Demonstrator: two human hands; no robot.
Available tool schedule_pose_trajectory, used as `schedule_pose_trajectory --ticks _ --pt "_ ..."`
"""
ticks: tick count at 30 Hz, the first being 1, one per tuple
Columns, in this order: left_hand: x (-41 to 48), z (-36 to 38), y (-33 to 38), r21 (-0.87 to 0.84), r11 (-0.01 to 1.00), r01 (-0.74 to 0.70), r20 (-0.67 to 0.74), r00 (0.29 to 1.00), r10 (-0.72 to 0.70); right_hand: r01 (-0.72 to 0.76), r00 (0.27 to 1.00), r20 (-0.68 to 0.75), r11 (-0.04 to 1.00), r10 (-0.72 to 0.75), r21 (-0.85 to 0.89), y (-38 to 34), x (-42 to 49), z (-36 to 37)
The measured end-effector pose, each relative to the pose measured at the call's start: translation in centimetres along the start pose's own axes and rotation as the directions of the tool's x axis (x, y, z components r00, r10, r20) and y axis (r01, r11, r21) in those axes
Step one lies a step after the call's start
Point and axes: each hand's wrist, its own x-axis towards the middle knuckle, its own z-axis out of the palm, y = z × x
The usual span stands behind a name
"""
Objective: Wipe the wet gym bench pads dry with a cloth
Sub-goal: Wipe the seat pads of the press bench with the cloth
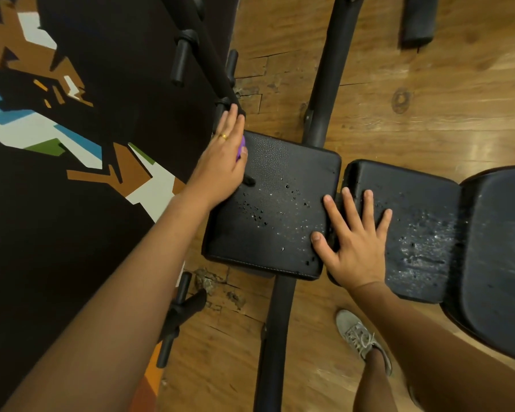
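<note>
Head view: grey shoe [360,340] on the wood floor [428,99] is nearest. Right hand [354,242] lies flat on the middle pad [422,221], fingers spread wide and holding nothing; its thumb reaches across the gap onto the seat pad [274,209]. Both bench pads are beaded with water drops. Farther off, left hand [222,165], fingers straight and together, presses a purple cloth [241,144] at the seat pad's left edge — only a sliver shows. Black bench frame [330,69] runs beyond.

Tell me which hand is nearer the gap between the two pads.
Right. The right hand lies flat across the gap, thumb on the seat pad; the left hand rests at that pad's far edge.
</note>
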Motion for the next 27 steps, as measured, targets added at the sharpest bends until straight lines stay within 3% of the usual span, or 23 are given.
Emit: schedule_pose_trajectory --ticks 5,10,21,27 --pt "-5.7 0.3 -1.5 -0.090 0.996 -0.024 0.044 0.999 0.028 0.007 1.000 0.000 1.000 -0.007 0.017 0.0 0.0 0.1" --pt "-12.2 2.1 -2.2 -0.049 0.998 -0.041 0.058 0.997 0.044 0.000 1.000 -0.009 1.000 0.000 0.011 -0.1 0.0 -0.1" --pt "0.5 -0.9 -0.5 -0.019 0.998 -0.059 0.011 0.998 0.059 0.010 1.000 -0.025 1.000 -0.010 0.008 -0.2 -0.1 0.0" --pt "-2.4 -0.1 -1.2 -0.016 0.996 -0.085 0.016 0.996 0.086 0.004 1.000 -0.023 1.000 -0.003 0.021 -0.2 -0.1 0.0"
